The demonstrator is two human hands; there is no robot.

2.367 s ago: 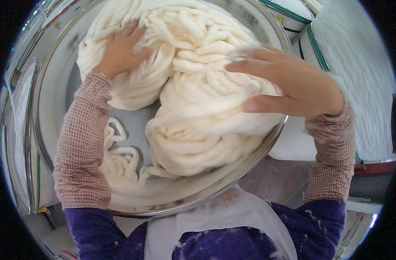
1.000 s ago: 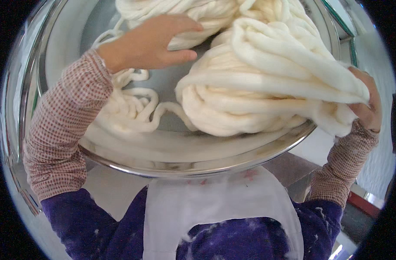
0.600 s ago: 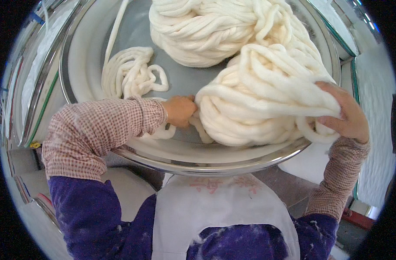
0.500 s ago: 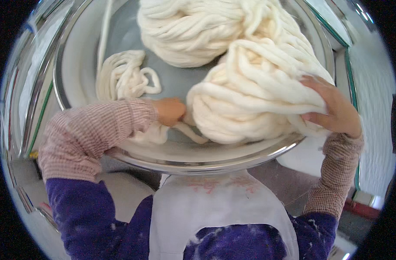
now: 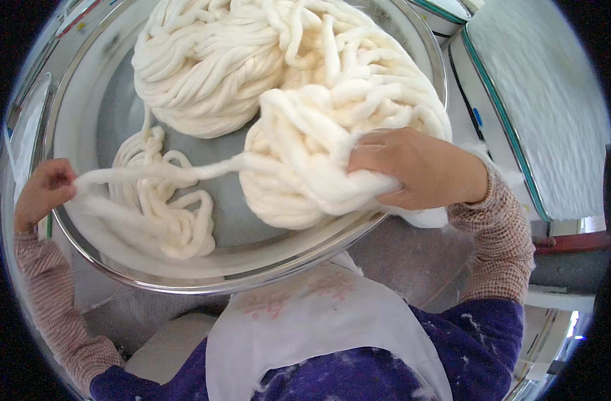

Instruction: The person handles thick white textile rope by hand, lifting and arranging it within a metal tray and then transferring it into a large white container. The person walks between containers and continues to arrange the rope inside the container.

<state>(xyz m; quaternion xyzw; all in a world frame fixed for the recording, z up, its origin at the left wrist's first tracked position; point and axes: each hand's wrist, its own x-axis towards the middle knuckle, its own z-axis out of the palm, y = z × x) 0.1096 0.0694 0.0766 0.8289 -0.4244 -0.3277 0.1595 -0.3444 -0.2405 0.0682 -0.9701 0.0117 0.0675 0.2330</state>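
Pinching cream strand (image 5: pixel 138 173), left grip (image 5: pixel 45 190) closed

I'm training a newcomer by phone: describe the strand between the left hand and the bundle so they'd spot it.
Find the large round basin. At its lower right, the right hand grips a thick cream bundle. From the bundle's left, the strand stretches across a small loose pile to the left hand; unlike the pile's curls, it's drawn nearly straight.
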